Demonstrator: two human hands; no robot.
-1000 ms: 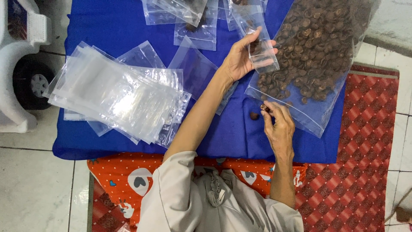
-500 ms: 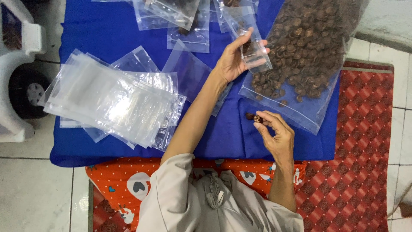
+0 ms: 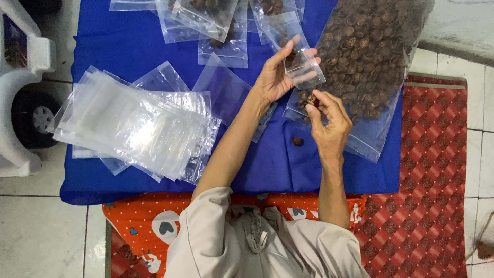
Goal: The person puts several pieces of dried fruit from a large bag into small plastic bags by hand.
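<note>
My left hand (image 3: 278, 74) holds a small clear zip bag (image 3: 301, 64) open, with a few brown pieces inside it. Just below the bag, my right hand (image 3: 327, 121) pinches several small brown round pieces (image 3: 312, 99) in its fingertips. Both hands are over the near edge of a large clear bag full of the same brown pieces (image 3: 365, 56), lying on a blue cloth (image 3: 128, 41). One loose brown piece (image 3: 297, 140) lies on the cloth left of my right wrist.
A stack of empty clear zip bags (image 3: 134, 126) lies on the left of the cloth. Filled small bags (image 3: 216, 20) sit at the far edge. A red patterned mat (image 3: 437, 195) lies at right, a white plastic toy car (image 3: 23, 87) at left.
My right hand has risen from the cloth with brown pieces, up to the mouth of the small bag. The left hand keeps holding the bag.
</note>
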